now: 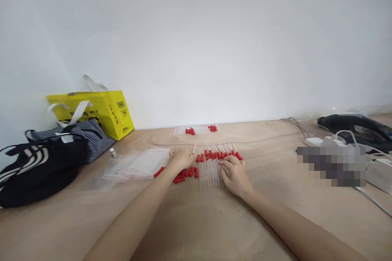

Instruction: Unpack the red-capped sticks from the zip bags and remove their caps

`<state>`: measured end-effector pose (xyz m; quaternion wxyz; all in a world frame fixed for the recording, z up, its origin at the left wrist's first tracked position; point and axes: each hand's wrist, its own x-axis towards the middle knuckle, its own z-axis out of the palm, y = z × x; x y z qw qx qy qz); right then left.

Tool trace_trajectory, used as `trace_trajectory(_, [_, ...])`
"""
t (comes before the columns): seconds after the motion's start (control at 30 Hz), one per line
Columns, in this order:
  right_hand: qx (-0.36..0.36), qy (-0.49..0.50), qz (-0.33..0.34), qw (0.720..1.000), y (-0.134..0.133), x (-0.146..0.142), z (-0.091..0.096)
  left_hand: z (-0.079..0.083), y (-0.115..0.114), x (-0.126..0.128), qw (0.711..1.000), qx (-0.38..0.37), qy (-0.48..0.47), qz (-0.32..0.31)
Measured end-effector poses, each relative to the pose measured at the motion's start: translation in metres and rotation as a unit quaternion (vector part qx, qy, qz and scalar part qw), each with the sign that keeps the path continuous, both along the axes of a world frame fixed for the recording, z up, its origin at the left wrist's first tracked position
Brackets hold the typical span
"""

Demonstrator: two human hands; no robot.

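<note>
My left hand (181, 159) is closed, with the red bulb of a glass dropper (195, 147) showing at its fingertips. Loose red rubber bulbs (191, 172) lie under and beside that hand. Bare glass dropper tubes (208, 174) lie side by side in the middle, pointing toward me. At their right edge my right hand (235, 174) has its fingers bent and pinched on the end of a glass tube; the grip is partly hidden. Beyond the tubes runs a row of droppers fitted with red bulbs (218, 155), tips pointing to the wall.
Clear plastic zip bags (150, 164) are spread on the left, near a small bottle (113, 152). Farther back lies a bag with red-bulbed droppers (190, 131). A yellow bag (119, 116) and a black bag (61, 163) stand left; cables and a power strip (314, 142) lie right.
</note>
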<state>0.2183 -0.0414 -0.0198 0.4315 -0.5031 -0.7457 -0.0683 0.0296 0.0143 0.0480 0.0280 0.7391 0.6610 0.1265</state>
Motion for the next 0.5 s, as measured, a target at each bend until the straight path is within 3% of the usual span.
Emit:
trace_trajectory(0.17, [0.077,-0.048,-0.009,0.996,-0.009,-0.007,0.008,0.000,-0.038,-0.015,0.993,0.092,0.061,-0.039])
trace_trajectory(0.37, [0.104,-0.142,0.056,0.983,-0.019,-0.021,0.009,-0.035,-0.069,-0.028,0.944,0.260,0.084,-0.186])
trace_trajectory(0.5, [0.098,-0.152,0.089,0.979,-0.017,-0.023,0.004,-0.048,-0.073,-0.027,0.928,0.290,0.035,-0.230])
